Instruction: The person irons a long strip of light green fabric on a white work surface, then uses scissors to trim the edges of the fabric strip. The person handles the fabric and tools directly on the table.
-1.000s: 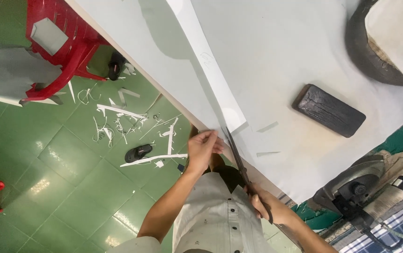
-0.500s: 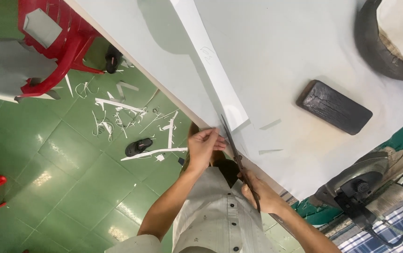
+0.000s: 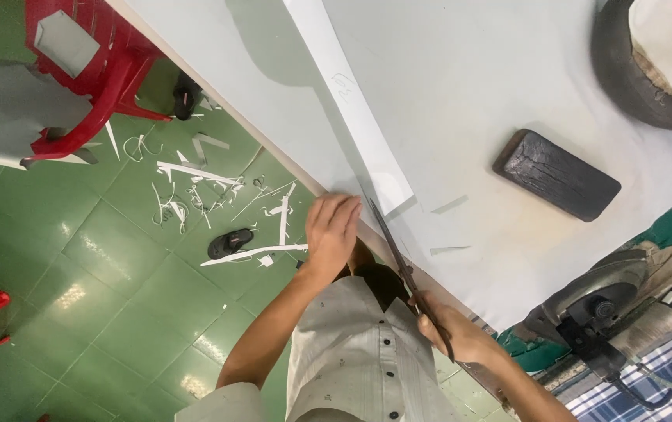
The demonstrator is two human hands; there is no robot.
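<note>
My right hand [image 3: 451, 332] grips the handles of long dark scissors [image 3: 400, 262], whose blades point up into the near edge of a large pale grey sheet [image 3: 461, 101] spread over the table. My left hand [image 3: 332, 230] lies flat with fingers spread on the sheet's edge just left of the blades. A long white strip [image 3: 351, 109] runs from the blade tips toward the far end of the sheet.
A dark rectangular block [image 3: 556, 174] rests on the sheet as a weight. A round dark-rimmed object [image 3: 648, 55] sits at top right. A power tool [image 3: 597, 309] lies at lower right. A red plastic chair [image 3: 101, 70], white offcuts [image 3: 211, 195] and a sandal [image 3: 230, 244] are on the green tiled floor.
My left hand has gone from pinching the sheet edge to lying flat on it with fingers spread. My right hand has drawn the scissors slightly back toward me.
</note>
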